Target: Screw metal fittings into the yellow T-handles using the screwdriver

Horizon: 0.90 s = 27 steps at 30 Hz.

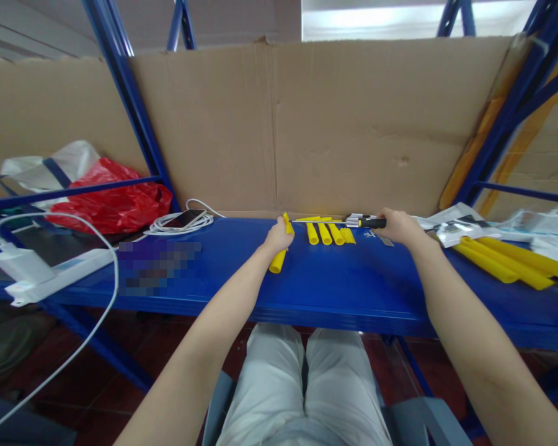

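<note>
My left hand (pixel 278 236) is closed around a yellow tube (pixel 277 262), which slants on the blue shelf top. In my right hand (pixel 398 227) is a screwdriver (pixel 369 223) with a black and yellow handle, gripped at its rear end. Its long thin shaft points left, and the tip comes close to the tube; whether they touch I cannot tell. Between my hands lie several short yellow tubes (pixel 324 234) in a row, with a crumpled-looking yellow piece (pixel 348 236) at their right end. A small flat metal piece (pixel 387 241) rests beneath my right hand.
Longer yellow tubes (pixel 506 263) and clear plastic packets (pixel 467 228) lie at the right. Leftward are a phone (pixel 186 218), a coiled white cable (pixel 155 228), a red plastic bag (pixel 114 197) and a white power strip (pixel 69 272). A cardboard sheet (pixel 353 124) stands behind, between blue posts.
</note>
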Available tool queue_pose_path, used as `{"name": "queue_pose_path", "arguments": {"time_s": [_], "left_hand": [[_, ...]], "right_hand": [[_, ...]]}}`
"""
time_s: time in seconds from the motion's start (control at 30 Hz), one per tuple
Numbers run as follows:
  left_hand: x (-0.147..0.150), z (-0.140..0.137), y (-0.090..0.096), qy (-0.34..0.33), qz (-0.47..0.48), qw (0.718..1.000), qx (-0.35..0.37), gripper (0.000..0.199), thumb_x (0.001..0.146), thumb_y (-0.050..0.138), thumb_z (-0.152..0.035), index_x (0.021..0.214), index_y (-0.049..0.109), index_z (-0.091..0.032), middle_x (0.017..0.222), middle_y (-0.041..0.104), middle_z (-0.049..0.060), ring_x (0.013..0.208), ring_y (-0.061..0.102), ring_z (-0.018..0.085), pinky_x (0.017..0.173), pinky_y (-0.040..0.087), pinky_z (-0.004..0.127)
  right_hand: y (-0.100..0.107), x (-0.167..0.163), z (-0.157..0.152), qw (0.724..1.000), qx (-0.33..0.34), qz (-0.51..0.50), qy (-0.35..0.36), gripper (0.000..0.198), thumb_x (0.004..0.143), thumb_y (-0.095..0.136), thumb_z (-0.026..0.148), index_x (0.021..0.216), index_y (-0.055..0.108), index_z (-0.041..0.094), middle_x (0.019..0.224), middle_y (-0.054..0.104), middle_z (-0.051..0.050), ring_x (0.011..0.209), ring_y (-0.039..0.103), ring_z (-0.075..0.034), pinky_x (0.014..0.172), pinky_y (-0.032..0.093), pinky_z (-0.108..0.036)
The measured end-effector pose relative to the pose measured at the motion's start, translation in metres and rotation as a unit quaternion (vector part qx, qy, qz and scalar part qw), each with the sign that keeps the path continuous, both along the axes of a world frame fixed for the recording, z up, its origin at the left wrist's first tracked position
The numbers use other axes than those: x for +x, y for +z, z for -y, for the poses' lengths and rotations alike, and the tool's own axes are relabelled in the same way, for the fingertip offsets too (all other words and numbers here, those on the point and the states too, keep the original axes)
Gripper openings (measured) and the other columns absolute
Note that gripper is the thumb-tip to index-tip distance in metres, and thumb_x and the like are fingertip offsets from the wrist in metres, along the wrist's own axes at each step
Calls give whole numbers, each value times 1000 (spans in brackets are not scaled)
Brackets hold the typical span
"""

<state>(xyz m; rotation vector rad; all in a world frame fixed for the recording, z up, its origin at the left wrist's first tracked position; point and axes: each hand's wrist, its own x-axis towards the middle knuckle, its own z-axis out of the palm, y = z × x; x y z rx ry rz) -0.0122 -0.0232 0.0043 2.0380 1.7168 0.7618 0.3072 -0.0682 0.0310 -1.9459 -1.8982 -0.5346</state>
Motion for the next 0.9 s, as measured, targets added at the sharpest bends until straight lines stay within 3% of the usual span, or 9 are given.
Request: {"name": "queue_pose_path", "arguments": {"time_s": [0.23, 0.37, 0.57, 0.73, 0.9], "left_hand": [[0, 0, 0, 14, 0, 1000, 1, 37, 92, 56, -14, 125, 40, -15, 116, 71, 19, 78, 76, 26, 67, 59, 33], [1, 1, 0, 6, 4, 1000, 3, 37, 91, 56, -13, 124, 40, -16, 114, 71, 18, 77, 76, 25, 67, 59, 33], [1, 2, 1, 3, 3, 1000, -3, 36, 93, 54, -14, 125, 39, -16, 119, 70, 18, 75, 76, 24, 62, 58, 31], [0, 0, 0, 8, -3, 1000, 0, 35, 93, 52, -13, 125, 39, -16, 121, 70, 19, 74, 76, 23, 60, 57, 29], [-1, -1, 0, 5, -1, 1000, -2, 36, 92, 52, -13, 126, 39, -17, 122, 69, 19, 74, 76, 23, 62, 58, 31]], "right_hand": [[2, 6, -2, 997, 1, 1, 75, 22, 74, 59, 31, 90, 69, 20, 91, 72, -10, 86, 66, -27, 72, 48, -34], [1, 5, -2, 998, 22, 10, 54, 24, 70, 64, 28, 93, 66, 21, 93, 70, -11, 88, 65, -29, 74, 48, -36], [0, -3, 2, 1000, -14, -13, -9, 35, 72, 64, 31, 106, 64, 21, 83, 71, -9, 77, 65, -28, 64, 44, -33], [4, -6, 3, 999, -36, 11, 8, 35, 73, 59, 37, 102, 71, 21, 94, 74, -12, 89, 67, -32, 74, 46, -38], [3, -3, 2, 1000, -5, 10, 22, 32, 73, 59, 40, 97, 71, 23, 101, 72, -12, 96, 64, -33, 77, 44, -41]]}}
